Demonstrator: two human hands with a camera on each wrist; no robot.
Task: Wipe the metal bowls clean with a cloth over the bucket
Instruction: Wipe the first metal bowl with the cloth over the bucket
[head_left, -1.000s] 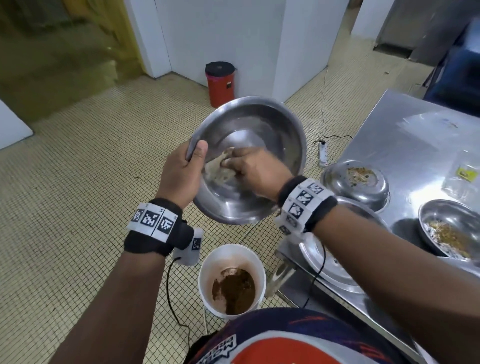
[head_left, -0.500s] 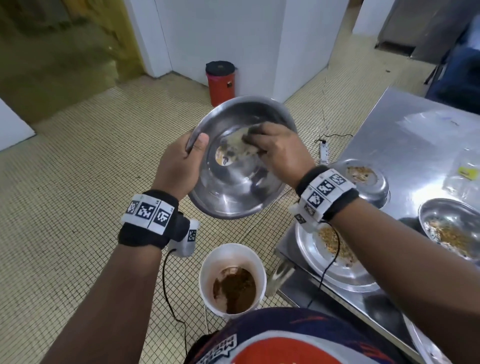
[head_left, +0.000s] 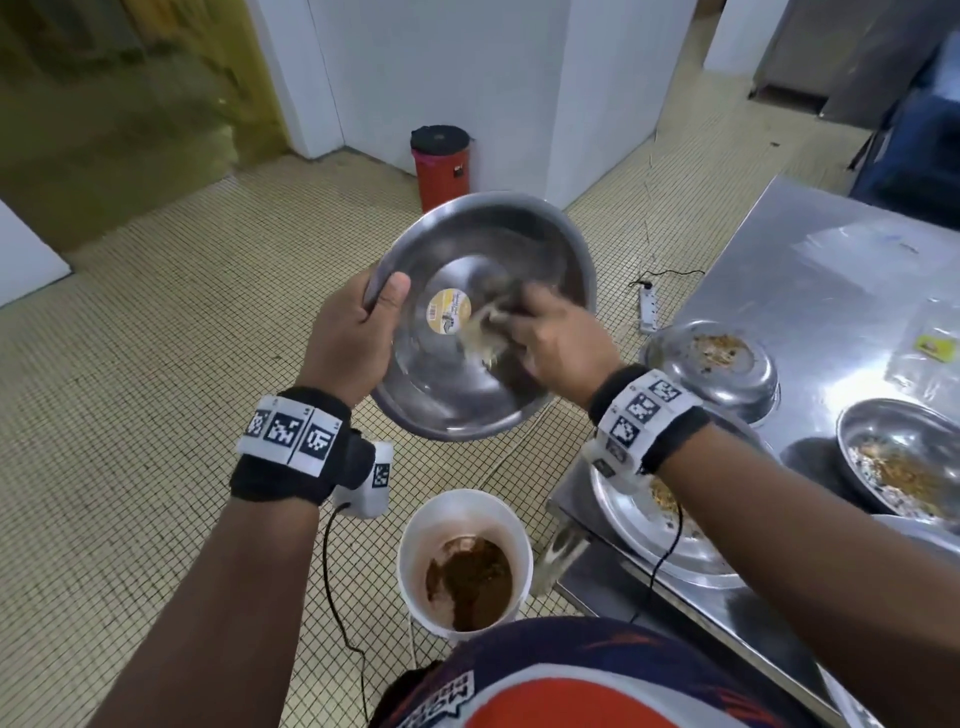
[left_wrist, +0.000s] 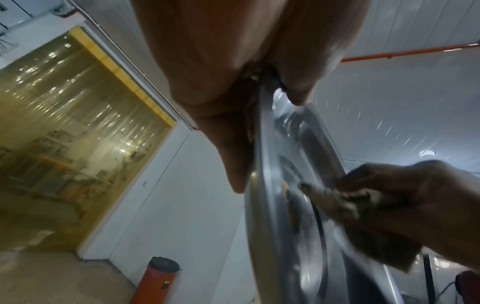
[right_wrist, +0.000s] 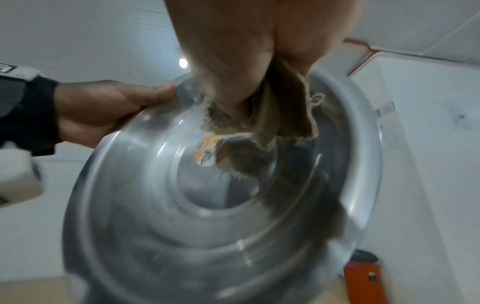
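Observation:
A large metal bowl (head_left: 467, 379) is held tilted toward me above the floor, a round yellow sticker (head_left: 448, 312) on its bottom. My left hand (head_left: 358, 332) grips its left rim, thumb inside (left_wrist: 293, 82). My right hand (head_left: 556, 338) clutches a brownish cloth (head_left: 488, 332) and presses it against the bowl's inside (right_wrist: 182, 205), right of the sticker; the cloth (right_wrist: 285, 123) is frayed. The white bucket (head_left: 415, 545) with brown waste stands on the floor below, nearer to me than the bowl.
A steel table (head_left: 831, 291) at the right carries several dirty metal bowls with food scraps (head_left: 711, 364) (head_left: 904, 457). A red bin (head_left: 440, 166) stands by the white wall. A power strip (head_left: 647, 306) and cables lie on the tiled floor.
My right hand has swept the cloth around inside the bowl, from the lower left up and over to the right side, uncovering the sticker. The bowl has stayed tilted in my left hand.

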